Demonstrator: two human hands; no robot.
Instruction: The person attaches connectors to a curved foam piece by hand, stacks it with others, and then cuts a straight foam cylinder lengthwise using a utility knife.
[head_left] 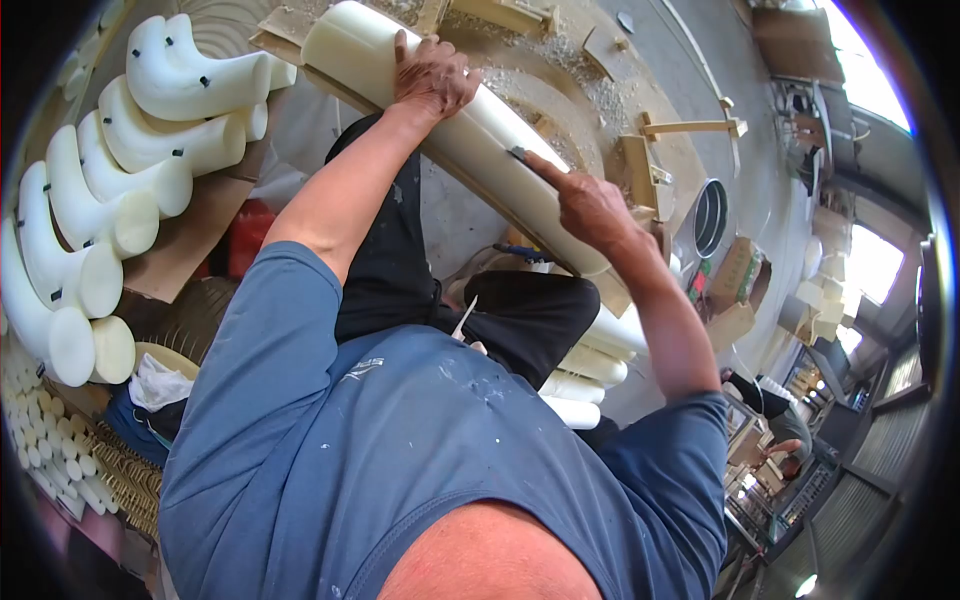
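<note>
A long white, foam-like cylinder [480, 125] lies slantwise across a board [345, 92] in front of my knees. Over its upper side my left hand [435, 80] is closed, fingers curled across the rounded surface. Farther down the same cylinder, my right hand [595, 205] is closed on a small dark flat piece [517, 153], with the forefinger stretched along it. That piece touches the cylinder's surface; most of it is hidden under the fingers, so its kind is unclear.
Curved white elbow pieces [200, 75] with black clips are stacked at left. Wood blocks [640, 170] and shavings [560, 60] lie on the round worktable beyond the cylinder. A metal ring [710, 218] and an open carton [738, 275] stand at right. Another person [785, 430] is farther off.
</note>
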